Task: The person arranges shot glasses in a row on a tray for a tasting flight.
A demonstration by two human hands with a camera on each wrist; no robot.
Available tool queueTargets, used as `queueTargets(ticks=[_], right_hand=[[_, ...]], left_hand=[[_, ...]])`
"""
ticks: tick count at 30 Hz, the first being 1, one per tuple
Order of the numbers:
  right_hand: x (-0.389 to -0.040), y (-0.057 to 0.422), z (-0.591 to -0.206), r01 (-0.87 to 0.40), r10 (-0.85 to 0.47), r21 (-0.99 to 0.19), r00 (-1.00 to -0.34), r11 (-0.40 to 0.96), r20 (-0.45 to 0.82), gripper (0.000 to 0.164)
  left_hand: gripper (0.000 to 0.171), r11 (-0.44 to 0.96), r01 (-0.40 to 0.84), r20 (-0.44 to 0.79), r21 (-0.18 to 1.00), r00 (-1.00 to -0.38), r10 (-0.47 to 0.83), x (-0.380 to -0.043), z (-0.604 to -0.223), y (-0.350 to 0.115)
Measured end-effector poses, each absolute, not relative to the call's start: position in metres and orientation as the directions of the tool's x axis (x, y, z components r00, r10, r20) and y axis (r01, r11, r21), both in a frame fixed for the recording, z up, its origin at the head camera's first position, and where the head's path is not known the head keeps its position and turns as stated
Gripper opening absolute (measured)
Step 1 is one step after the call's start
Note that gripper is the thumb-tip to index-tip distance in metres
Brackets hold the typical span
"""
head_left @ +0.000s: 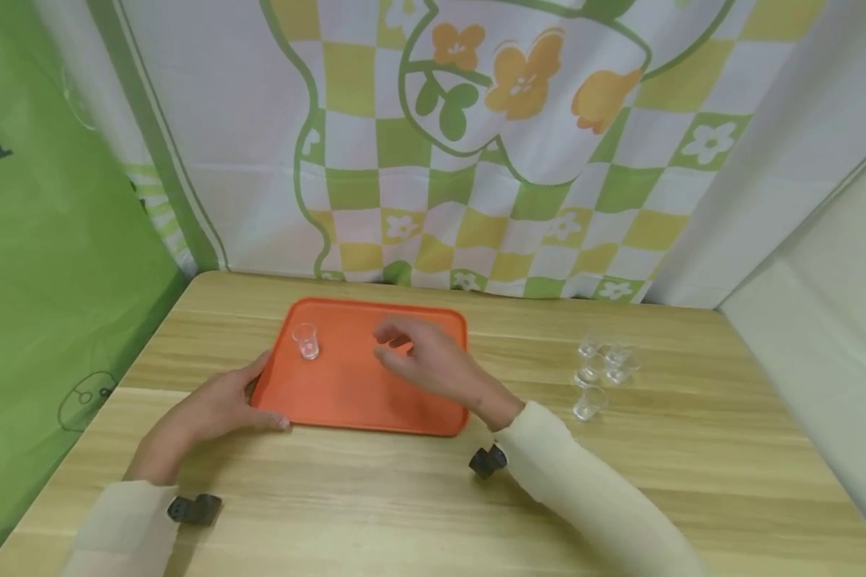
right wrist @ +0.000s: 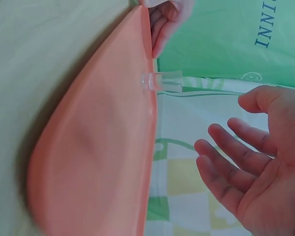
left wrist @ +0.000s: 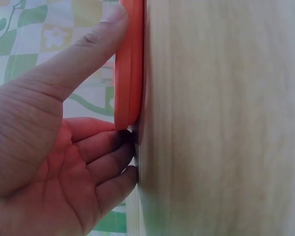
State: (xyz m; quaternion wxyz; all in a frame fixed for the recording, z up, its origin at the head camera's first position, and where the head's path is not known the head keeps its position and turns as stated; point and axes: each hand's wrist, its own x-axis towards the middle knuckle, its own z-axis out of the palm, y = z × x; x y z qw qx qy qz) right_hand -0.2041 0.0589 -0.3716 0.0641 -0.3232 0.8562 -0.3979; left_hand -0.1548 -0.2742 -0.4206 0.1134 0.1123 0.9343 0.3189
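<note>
An orange tray (head_left: 346,393) lies flat on the wooden table. One small clear shot glass (head_left: 306,342) stands upright on it, toward its far left corner. My left hand (head_left: 216,409) holds the tray's near left corner, thumb along the front edge and fingers at the left side. In the left wrist view the thumb (left wrist: 88,49) presses the rim while the fingertips reach low by the table. My right hand (head_left: 433,358) hovers over the tray's right half, fingers loosely bent and apart, with nothing in it. The right wrist view shows its palm facing the glass, at a distance.
Right of the tray, several more clear shot glasses (head_left: 606,361) stand clustered on the table (head_left: 375,497), with one glass (head_left: 588,403) a little nearer. A patterned curtain (head_left: 476,200) hangs at the table's back edge, and a green sheet (head_left: 50,264) borders the left.
</note>
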Motion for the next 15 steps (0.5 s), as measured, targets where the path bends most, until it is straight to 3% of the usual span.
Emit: queueTargets(ticks=[9, 15], right_hand=[[-0.188, 0.112, -0.365, -0.592, -0.569, -0.621, -0.777, 0.514, 0.27, 0.026], [-0.179, 0.159, -0.365, -0.611, -0.472, -0.567, -0.79, 0.553, 0.391, 0.021]], left_hand=[[0.127, 0.775, 0.138, -0.138, 0.616, -0.95, 0.279, -0.151, -0.42, -0.275], [0.127, 0.771, 0.162, -0.129, 0.616, -0.945, 0.302, -0.154, -0.421, -0.273]])
